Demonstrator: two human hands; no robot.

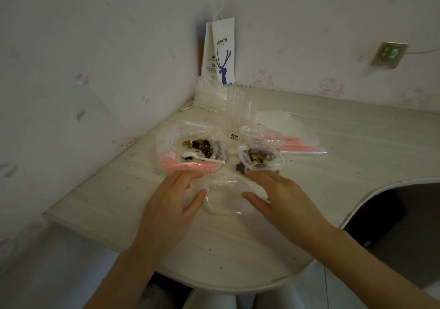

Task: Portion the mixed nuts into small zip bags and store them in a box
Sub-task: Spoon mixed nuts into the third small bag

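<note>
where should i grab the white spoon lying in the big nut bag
Pinch the free handle tip of the white spoon. It lies flat, bowl to the left by the nuts, handle pointing right toward the edge of the big bag, so coming from the right and above with the right hand looks easiest.

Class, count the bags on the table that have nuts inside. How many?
2. The large pink-edged bag, with the white spoon in it, lies beyond the left hand. A small bag sits at the right hand's fingertips. The other bags look empty.
</note>
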